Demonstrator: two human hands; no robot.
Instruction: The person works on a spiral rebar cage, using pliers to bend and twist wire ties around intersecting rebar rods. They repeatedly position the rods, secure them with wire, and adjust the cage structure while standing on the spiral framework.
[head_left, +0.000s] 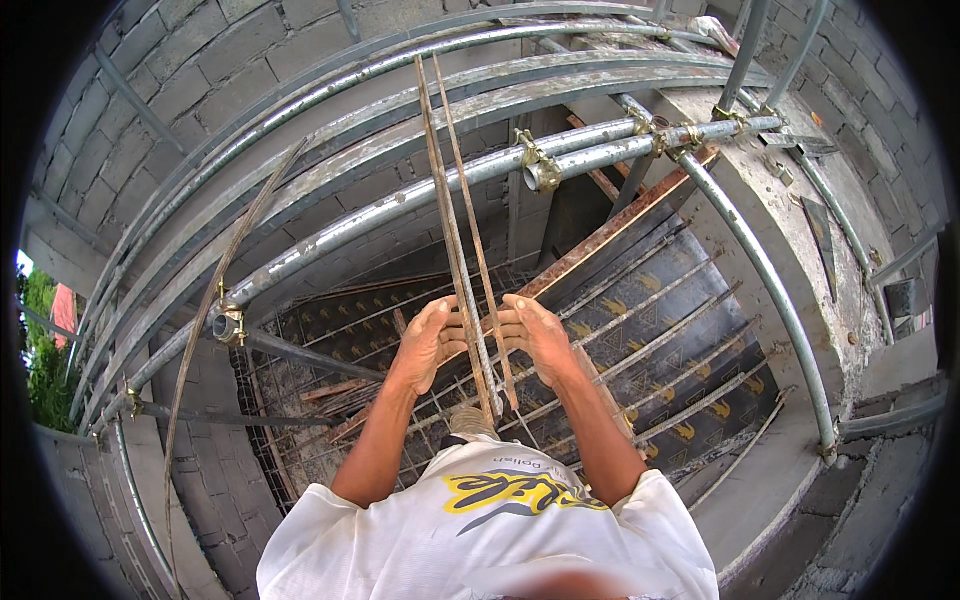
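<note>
My left hand [432,340] and my right hand [535,335] are raised in front of my chest, palms turned toward each other, fingers extended and slightly curved. Between them run two long, narrow, rust-brown bars, a thicker one [447,190] and a thinner one [466,182], sloping from the scaffold rails down toward me. My left fingertips are closest to the thicker bar, my right ones to the thinner. Whether the fingers touch the bars, I cannot tell. Neither hand is closed round anything I can see.
Grey scaffold pipes [400,203] with couplers [535,150] cross ahead. Below lies a reinforcing-bar grid [655,305] over dark panels [705,385] with yellow marks. Wood scraps [345,390] lie lower left. Block walls [215,65] surround the pit; a concrete ledge [775,185] stands right.
</note>
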